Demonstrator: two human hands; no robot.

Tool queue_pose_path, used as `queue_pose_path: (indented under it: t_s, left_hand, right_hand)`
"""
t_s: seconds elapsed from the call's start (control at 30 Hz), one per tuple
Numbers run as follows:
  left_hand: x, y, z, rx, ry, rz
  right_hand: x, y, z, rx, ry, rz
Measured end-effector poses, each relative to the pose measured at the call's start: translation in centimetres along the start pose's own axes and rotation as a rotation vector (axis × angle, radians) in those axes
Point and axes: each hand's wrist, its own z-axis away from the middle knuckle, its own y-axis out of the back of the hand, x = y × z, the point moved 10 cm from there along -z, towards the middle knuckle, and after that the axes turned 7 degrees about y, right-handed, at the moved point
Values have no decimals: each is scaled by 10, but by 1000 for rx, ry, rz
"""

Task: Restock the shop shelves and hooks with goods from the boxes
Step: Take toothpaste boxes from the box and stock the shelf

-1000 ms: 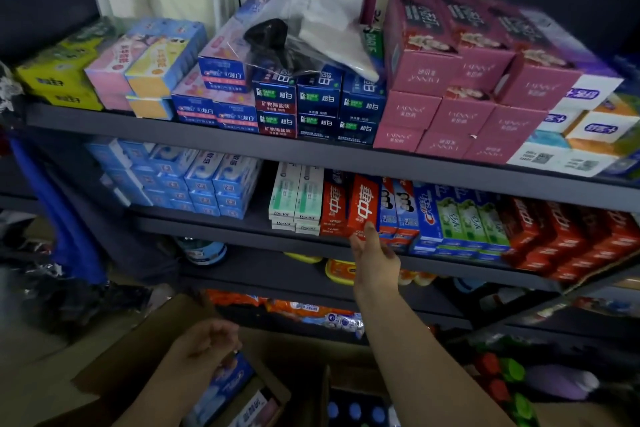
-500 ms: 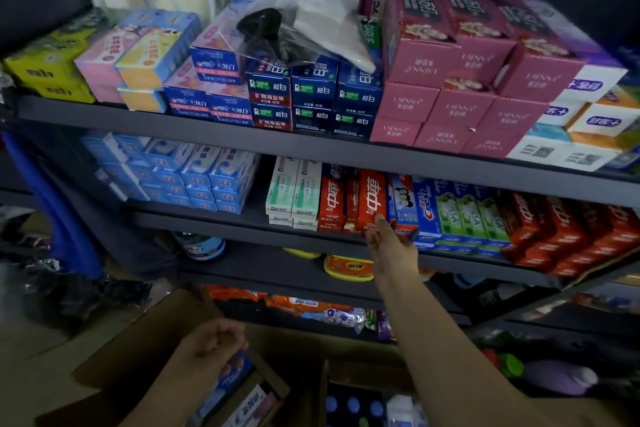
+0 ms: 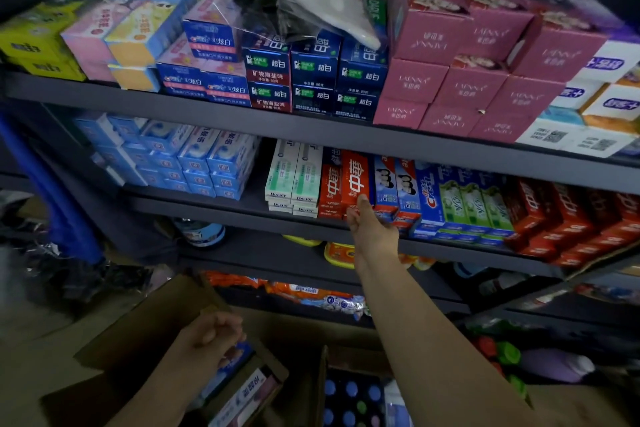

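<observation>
Right hand (image 3: 372,229) presses straight fingers on red 中華 box (image 3: 356,180); left hand (image 3: 214,336) curled, empty.

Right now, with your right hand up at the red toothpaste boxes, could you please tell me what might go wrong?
1. The right hand pushes on the upright red toothpaste box; packed tight between neighbours, it could tip or jam.
2. The blue-and-red boxes beside it sit at the shelf edge and may get knocked off.
3. The left hand works in the cardboard box unwatched and might fumble.

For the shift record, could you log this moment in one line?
right hand: touches red toothpaste box, middle shelf | left hand: curled over cardboard box
</observation>
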Motion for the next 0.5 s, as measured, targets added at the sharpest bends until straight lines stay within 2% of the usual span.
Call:
queue_pose_path:
  t_s: [0.1, 0.27, 0.5]
  left_hand:
    - [-4, -2, 1, -2, -2, -3]
    - [-4, -6, 5, -17, -12, -41]
    - [-10, 0, 2, 7, 5, -53]
  right_hand:
    - [1, -8, 1, -55, -38, -30]
    - [2, -4, 1, -50, 12, 59]
    - [15, -20, 6, -56, 37, 8]
